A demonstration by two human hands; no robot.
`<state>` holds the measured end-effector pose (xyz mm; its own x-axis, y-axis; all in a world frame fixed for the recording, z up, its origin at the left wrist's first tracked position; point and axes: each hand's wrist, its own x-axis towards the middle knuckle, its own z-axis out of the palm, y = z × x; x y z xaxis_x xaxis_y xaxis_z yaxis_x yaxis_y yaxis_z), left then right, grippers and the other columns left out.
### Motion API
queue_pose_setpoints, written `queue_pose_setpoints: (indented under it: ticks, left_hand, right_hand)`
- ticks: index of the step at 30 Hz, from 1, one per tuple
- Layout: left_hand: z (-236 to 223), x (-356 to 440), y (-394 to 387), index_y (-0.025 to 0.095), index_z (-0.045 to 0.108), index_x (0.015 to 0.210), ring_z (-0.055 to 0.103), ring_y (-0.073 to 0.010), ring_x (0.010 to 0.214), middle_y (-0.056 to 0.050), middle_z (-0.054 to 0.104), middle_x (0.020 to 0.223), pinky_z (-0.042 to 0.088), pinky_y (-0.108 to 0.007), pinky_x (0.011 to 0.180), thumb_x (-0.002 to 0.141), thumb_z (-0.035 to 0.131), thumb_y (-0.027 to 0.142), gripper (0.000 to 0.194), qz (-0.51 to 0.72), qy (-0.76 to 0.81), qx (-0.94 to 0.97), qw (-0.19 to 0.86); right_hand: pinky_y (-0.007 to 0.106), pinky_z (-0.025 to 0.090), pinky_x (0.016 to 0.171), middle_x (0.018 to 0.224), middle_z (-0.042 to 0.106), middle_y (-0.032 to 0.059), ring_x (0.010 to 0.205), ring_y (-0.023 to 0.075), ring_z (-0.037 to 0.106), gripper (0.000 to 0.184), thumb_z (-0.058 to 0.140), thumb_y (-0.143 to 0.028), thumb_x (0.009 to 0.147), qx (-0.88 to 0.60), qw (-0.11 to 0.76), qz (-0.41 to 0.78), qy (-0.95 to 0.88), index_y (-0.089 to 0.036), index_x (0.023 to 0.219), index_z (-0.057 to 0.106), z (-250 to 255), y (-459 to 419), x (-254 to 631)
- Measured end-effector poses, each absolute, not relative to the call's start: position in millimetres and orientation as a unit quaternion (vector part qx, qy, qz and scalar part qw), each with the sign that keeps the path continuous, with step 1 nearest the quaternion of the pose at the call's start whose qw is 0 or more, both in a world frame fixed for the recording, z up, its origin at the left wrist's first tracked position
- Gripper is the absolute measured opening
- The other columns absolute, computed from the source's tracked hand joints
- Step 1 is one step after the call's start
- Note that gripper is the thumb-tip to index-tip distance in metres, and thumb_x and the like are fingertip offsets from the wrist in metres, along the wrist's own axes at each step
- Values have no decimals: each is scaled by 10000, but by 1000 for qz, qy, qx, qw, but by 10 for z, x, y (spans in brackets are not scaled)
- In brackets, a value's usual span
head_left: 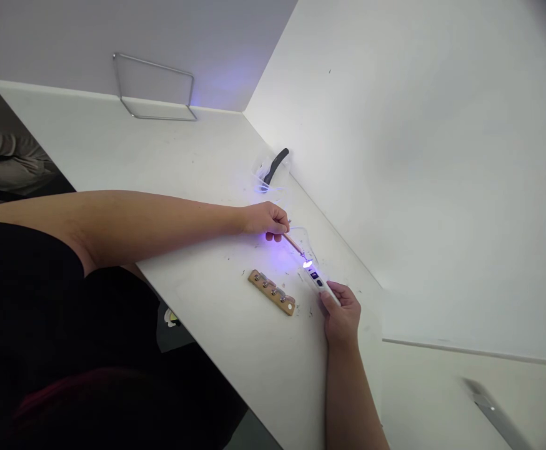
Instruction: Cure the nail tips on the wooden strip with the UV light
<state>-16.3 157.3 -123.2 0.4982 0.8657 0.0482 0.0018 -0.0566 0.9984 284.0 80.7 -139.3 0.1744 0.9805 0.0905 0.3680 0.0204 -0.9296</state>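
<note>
My left hand [268, 220] reaches across the white desk [160, 162] with its fingers pinched on a thin brown stick [294, 244]. The stick's far end lies under a bright violet-white glow. That glow comes from the tip of a white pen-shaped lamp [318, 282] with a small dark display. My right hand [341, 315] is closed around the lamp's rear end, near the wall. A small wooden strip [272, 292] with several metal studs lies flat on the desk just left of the lamp.
A black-handled tool [275, 165] rests in a clear container [264, 172] by the wall. A bent wire stand [155, 87] sits at the back of the desk. White partition walls close off the back and right. A blurred metal object [493, 409] lies at lower right.
</note>
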Motion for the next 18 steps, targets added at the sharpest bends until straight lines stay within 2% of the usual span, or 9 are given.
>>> queue_pose_setpoints:
  ticks: [18]
  left_hand:
    - [-1196, -174, 1559, 138, 613, 724, 533, -87, 535, -10, 620, 602, 438, -243, 582, 642, 553, 179, 110, 331, 370, 644, 582]
  right_hand:
    - [300, 452, 637, 742, 655, 26, 665, 147, 584, 315, 718, -281, 585, -611, 464, 333, -548, -166, 861, 617, -1389, 812, 2836]
